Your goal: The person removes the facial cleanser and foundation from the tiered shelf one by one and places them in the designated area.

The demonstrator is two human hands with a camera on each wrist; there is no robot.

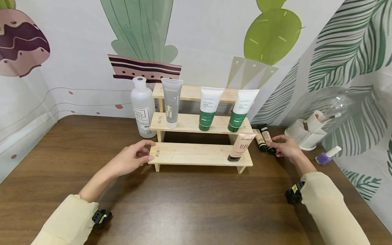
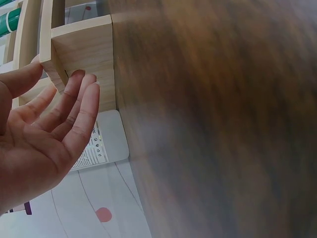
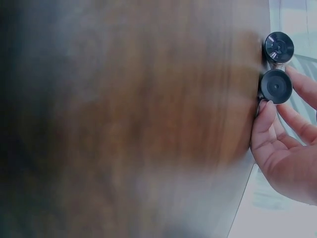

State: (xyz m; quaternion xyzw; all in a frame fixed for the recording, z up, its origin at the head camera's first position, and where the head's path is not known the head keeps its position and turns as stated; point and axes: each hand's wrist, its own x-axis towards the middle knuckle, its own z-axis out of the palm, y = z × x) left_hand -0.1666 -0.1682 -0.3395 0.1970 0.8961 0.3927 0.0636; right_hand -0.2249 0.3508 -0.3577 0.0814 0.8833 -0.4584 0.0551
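Note:
My left hand [image 1: 131, 158] is at the left end of the lowest step of a three-tier wooden display rack [image 1: 190, 153]; thumb and fingers grip the end of that board in the left wrist view. Right of the rack, my right hand [image 1: 286, 146] pinches a small dark tube with a black cap [image 3: 276, 86], lying on the table. Beside it lies a beige tube with a black cap [image 1: 260, 140]. A pink BB cream tube [image 1: 242, 147] stands on the lowest step. The middle step holds a grey tube [image 1: 172, 102] and two white-and-green tubes [image 1: 211, 108].
A large white bottle [image 1: 143, 107] stands behind the rack's left end. At the right are a white holder with a clear dome [image 1: 306, 136] and a purple nail polish bottle [image 1: 324, 157]. A patterned cloth [image 1: 205, 41] hangs behind the brown table [image 1: 190, 211].

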